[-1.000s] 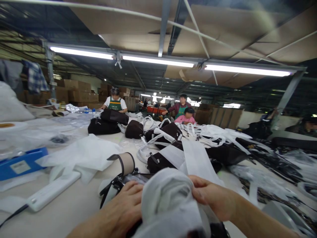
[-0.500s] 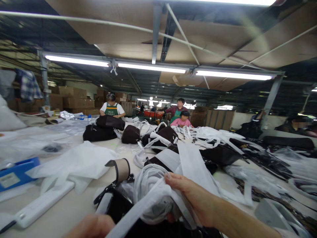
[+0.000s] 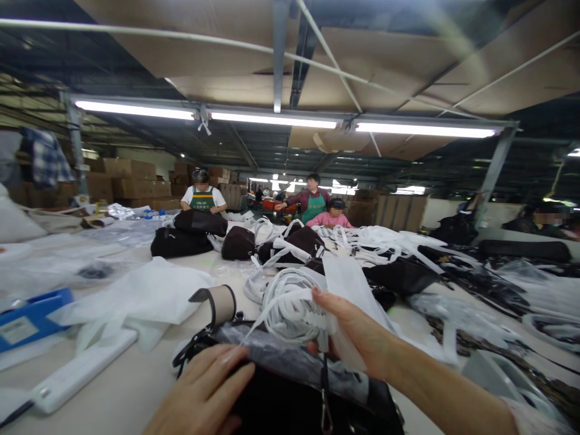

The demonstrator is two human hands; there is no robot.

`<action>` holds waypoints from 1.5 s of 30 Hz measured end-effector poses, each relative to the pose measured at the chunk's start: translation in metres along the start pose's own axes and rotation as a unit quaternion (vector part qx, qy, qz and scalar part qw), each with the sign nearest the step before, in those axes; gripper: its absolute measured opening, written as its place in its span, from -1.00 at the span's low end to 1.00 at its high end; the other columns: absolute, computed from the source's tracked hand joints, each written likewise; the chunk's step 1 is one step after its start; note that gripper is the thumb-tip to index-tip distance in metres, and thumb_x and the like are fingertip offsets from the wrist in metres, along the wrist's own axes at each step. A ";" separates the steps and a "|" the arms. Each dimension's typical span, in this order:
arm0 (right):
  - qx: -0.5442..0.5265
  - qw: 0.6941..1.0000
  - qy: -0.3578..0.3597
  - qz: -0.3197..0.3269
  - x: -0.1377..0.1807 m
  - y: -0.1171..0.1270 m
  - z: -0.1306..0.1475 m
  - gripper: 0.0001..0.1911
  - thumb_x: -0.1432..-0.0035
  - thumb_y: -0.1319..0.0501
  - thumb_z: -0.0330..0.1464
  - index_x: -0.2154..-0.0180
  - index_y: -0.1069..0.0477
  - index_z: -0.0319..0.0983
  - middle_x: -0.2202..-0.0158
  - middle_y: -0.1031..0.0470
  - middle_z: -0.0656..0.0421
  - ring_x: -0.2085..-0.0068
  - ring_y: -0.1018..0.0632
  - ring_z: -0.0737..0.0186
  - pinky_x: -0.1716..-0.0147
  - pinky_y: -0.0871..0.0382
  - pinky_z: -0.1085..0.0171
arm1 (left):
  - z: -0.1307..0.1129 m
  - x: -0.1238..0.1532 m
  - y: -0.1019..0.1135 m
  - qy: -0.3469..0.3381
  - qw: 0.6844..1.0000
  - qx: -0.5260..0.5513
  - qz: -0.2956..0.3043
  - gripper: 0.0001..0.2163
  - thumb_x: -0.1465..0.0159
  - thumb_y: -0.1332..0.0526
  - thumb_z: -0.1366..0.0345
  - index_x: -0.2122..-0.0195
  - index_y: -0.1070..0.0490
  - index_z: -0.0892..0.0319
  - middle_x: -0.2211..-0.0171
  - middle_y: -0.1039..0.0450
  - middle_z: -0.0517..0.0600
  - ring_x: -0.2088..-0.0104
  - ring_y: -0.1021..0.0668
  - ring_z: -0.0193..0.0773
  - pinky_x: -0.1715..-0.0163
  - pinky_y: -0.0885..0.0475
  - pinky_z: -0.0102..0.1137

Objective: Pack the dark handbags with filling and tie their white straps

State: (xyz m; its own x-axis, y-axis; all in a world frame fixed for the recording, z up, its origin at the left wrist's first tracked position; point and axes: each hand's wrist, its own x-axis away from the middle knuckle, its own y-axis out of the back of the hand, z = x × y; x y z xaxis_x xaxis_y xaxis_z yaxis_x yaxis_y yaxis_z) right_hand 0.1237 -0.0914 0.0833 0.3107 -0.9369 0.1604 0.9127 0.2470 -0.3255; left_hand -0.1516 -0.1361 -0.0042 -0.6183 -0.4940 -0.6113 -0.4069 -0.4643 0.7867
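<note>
My right hand [image 3: 351,326] is closed around a coiled strap [image 3: 292,308] wrapped in white material, thumb on top. From the coil's lower end hangs a short black piece with a metal clasp [image 3: 325,417]. Below it lies a black bag [image 3: 290,393], with crumpled clear plastic [image 3: 267,347] along its top. My left hand [image 3: 208,386] rests at the bag's left side, its fingers stretched out and slightly apart; its thumb is hidden. A loose white end of the coil runs down toward the left fingertips.
On the table's left are a white sheet [image 3: 140,296], a white bar-shaped tool [image 3: 86,368] with a black cord, and a blue box [image 3: 36,314]. Dark bags [image 3: 190,232] and white straps [image 3: 389,238] are piled ahead. A grey tape dispenser [image 3: 502,386] stands right. Several people work beyond.
My left hand has moved up and right onto the bag, away from the white strip. The right hand has lifted and turned the coil slightly; the clasp now shows.
</note>
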 end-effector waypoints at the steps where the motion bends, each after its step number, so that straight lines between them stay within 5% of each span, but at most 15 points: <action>1: 0.006 1.000 0.003 -0.003 0.000 0.000 -0.001 -0.64 -0.21 -0.28 -0.12 0.10 -0.39 -0.25 0.22 -0.60 0.05 0.34 -0.61 0.19 0.50 -0.50 0.32 | 0.002 -0.003 -0.007 0.011 0.999 -0.031 -0.002 -0.36 -0.09 -0.17 0.48 -0.25 -0.24 0.06 -0.19 -0.41 0.09 -0.14 -0.47 0.01 -0.14 -0.42 -0.17; 4: 0.020 1.000 -0.013 0.000 -0.002 0.000 -0.005 -0.66 -0.18 -0.32 -0.14 0.15 -0.37 -0.23 0.24 -0.60 0.08 0.37 -0.61 0.21 0.50 -0.51 0.31 | 0.003 -0.009 -0.022 0.045 0.996 -0.073 0.036 -0.25 0.00 -0.22 0.51 -0.28 -0.17 0.07 -0.16 -0.44 0.06 -0.13 -0.47 0.04 -0.24 -0.31 -0.06; 10: 0.029 0.997 -0.057 0.043 -0.006 -0.004 -0.023 -0.52 -0.06 -0.38 -0.05 0.14 -0.35 -0.23 0.27 -0.59 0.10 0.40 -0.60 0.20 0.48 -0.55 0.23 | -0.006 -0.017 -0.024 0.079 0.995 -0.052 0.044 -0.49 -0.03 -0.15 0.55 -0.03 -0.38 0.07 -0.01 -0.52 0.02 -0.05 -0.50 -0.04 -0.26 -0.27 -0.12; 16: 0.080 0.995 0.002 0.053 -0.015 -0.007 -0.026 -0.44 0.10 -0.45 -0.03 0.18 -0.38 -0.24 0.41 -0.52 0.20 0.50 -0.52 0.28 0.49 -0.53 0.20 | -0.009 -0.012 -0.016 0.057 0.998 0.023 0.010 -0.76 -0.33 0.01 0.50 0.23 -0.40 0.05 0.26 -0.53 -0.03 0.19 -0.53 -0.20 -0.12 -0.36 -0.20; 25: 0.158 0.976 -0.060 0.140 -0.008 -0.001 -0.032 -0.48 0.15 -0.48 -0.13 0.21 -0.40 -0.25 0.36 -0.50 0.23 0.22 -0.52 0.20 0.12 -0.39 0.22 | -0.016 -0.002 -0.008 0.037 0.997 0.053 -0.049 -0.71 -0.29 0.00 0.54 0.16 -0.41 0.06 0.23 -0.49 0.01 0.14 -0.54 -0.22 -0.25 -0.28 -0.17; 28: 0.214 0.968 -0.047 0.126 -0.020 0.006 -0.031 -0.53 0.01 -0.37 -0.10 0.19 -0.31 -0.24 0.33 -0.44 0.23 0.23 -0.48 0.19 0.11 -0.35 0.16 | -0.017 0.000 -0.008 0.006 0.996 0.049 -0.079 -0.72 -0.27 0.00 0.58 0.20 -0.39 0.08 0.26 -0.48 0.00 0.20 -0.53 -0.26 -0.19 -0.34 -0.20; 30: 0.339 0.934 0.033 0.108 -0.027 0.008 -0.026 -0.67 -0.12 -0.26 -0.15 0.23 -0.28 -0.24 0.31 -0.39 0.23 0.24 -0.42 0.21 0.14 -0.30 0.20 | -0.016 0.000 -0.011 -0.006 0.995 0.040 -0.095 -0.71 -0.29 0.02 0.59 0.22 -0.39 0.08 0.26 -0.48 -0.01 0.22 -0.52 -0.28 -0.14 -0.38 -0.24; 32: 0.479 0.863 0.120 0.105 -0.030 0.004 -0.019 -0.78 -0.18 -0.19 -0.21 0.28 -0.24 -0.22 0.32 -0.34 0.23 0.26 -0.37 0.23 0.22 -0.24 0.24 | -0.014 -0.002 -0.017 -0.008 0.992 0.029 -0.125 -0.73 -0.31 0.02 0.58 0.25 -0.40 0.11 0.26 -0.46 -0.01 0.22 -0.51 -0.29 -0.11 -0.39 -0.27; 34: 0.564 0.800 0.165 0.123 -0.030 -0.006 -0.012 -0.81 -0.21 -0.17 -0.25 0.31 -0.19 -0.19 0.36 -0.32 0.25 0.31 -0.34 0.24 0.30 -0.18 0.27 | -0.011 -0.005 -0.025 -0.025 0.985 0.030 -0.171 -0.74 -0.34 0.03 0.54 0.30 -0.40 0.15 0.29 -0.41 0.00 0.24 -0.49 -0.30 -0.08 -0.40 -0.31; 36: 0.594 0.773 0.177 0.136 -0.030 -0.019 -0.006 -0.81 -0.21 -0.18 -0.27 0.31 -0.16 -0.18 0.38 -0.32 0.25 0.33 -0.35 0.23 0.33 -0.16 0.27 | -0.007 -0.007 -0.031 -0.047 0.977 0.038 -0.206 -0.75 -0.34 0.02 0.53 0.38 -0.37 0.17 0.32 -0.35 -0.02 0.27 -0.46 -0.33 -0.04 -0.41 -0.34; 42: 0.546 0.819 0.122 0.127 -0.043 -0.041 0.002 -0.88 -0.26 -0.14 -0.29 0.23 -0.26 -0.21 0.24 -0.38 0.19 0.21 -0.37 0.18 0.16 -0.25 0.21 | -0.008 -0.004 -0.030 -0.017 0.990 0.057 -0.129 -0.80 -0.30 -0.01 0.56 0.38 -0.29 0.15 0.32 -0.28 -0.03 0.20 -0.43 -0.30 -0.09 -0.38 -0.28; 45: 0.500 0.843 0.131 0.151 -0.050 -0.041 0.008 -0.90 -0.25 -0.13 -0.32 0.24 -0.25 -0.21 0.29 -0.34 0.22 0.24 -0.36 0.22 0.17 -0.27 0.22 | -0.010 -0.002 -0.029 -0.013 0.988 0.069 -0.137 -0.77 -0.34 0.06 0.52 0.36 -0.29 0.13 0.31 -0.29 -0.01 0.21 -0.42 -0.28 -0.11 -0.37 -0.22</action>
State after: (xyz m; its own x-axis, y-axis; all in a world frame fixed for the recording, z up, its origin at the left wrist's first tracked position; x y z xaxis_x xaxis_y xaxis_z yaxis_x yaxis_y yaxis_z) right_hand 0.0726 -0.0526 0.0957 0.6199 -0.7835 -0.0437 0.6107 0.4467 0.6538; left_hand -0.1319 -0.1288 -0.0265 -0.4893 -0.3433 -0.8017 -0.6481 -0.4720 0.5977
